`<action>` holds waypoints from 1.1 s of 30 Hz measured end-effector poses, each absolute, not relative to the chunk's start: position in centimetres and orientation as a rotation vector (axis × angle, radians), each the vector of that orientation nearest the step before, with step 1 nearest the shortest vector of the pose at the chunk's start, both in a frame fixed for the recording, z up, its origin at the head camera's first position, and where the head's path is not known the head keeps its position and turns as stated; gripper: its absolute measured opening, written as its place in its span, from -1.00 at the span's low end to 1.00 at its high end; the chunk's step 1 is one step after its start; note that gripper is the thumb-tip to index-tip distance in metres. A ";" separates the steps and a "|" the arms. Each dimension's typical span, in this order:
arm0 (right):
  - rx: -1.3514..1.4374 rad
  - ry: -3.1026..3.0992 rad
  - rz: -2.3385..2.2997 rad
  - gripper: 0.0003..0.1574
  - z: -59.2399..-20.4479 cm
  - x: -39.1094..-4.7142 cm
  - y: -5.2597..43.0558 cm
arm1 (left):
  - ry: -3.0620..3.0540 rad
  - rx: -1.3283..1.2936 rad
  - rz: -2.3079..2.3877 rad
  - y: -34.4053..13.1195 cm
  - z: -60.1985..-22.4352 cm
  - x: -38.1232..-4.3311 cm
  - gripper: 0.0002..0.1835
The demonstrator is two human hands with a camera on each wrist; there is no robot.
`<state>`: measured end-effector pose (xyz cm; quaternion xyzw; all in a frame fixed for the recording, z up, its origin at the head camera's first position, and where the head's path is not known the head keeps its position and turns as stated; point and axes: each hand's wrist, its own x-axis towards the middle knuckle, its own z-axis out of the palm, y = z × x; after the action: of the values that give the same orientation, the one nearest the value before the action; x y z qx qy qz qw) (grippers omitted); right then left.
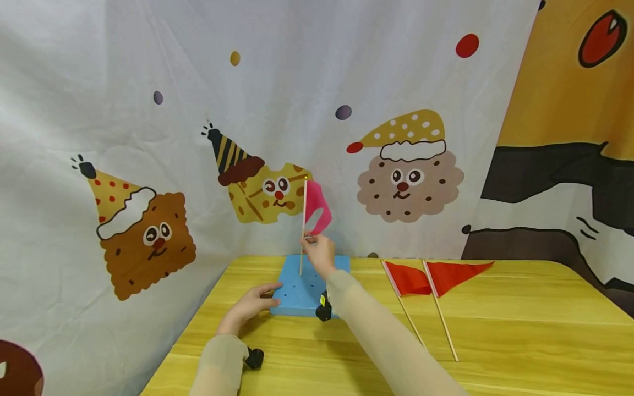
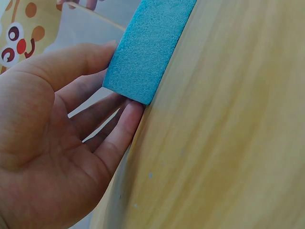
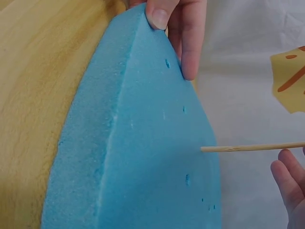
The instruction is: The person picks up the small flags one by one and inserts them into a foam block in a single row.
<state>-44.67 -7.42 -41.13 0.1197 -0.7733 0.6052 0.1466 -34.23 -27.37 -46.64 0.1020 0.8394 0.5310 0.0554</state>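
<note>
A blue foam board (image 1: 297, 302) with small holes in its top lies on the table. My left hand (image 1: 251, 305) rests against its left side near the front corner, thumb and fairly straight fingers touching the edge. My right hand (image 1: 319, 253) pinches the thin wooden stick (image 1: 304, 220) of a pinkish-red flag (image 1: 317, 206) above the board. The stick stands nearly upright, and its cloth is curled. In the right wrist view the stick's lower end (image 3: 205, 149) is at or just over the board's surface; I cannot tell whether it touches.
Two red triangular flags (image 1: 408, 279) (image 1: 455, 275) on wooden sticks lie side by side on the wood-grain table (image 1: 535, 330), right of the board. A white cloth (image 1: 297, 82) with cartoon prints hangs behind the table.
</note>
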 end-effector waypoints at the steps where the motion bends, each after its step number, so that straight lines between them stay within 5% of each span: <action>1: 0.348 -2.226 1.747 -0.72 -41.2 -44.6 -7.4 | 2.546 0.310 1.613 -27.4 -46.6 -34.2 -0.42; 33: 0.444 -2.324 1.770 -0.62 -42.3 -44.2 -7.4 | 2.554 0.330 1.616 -27.4 -46.7 -34.3 -0.42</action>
<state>-44.22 -7.40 -42.30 0.1496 -0.7830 0.5965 0.0934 -34.26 -27.36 -46.66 0.1085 0.8390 0.5308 0.0506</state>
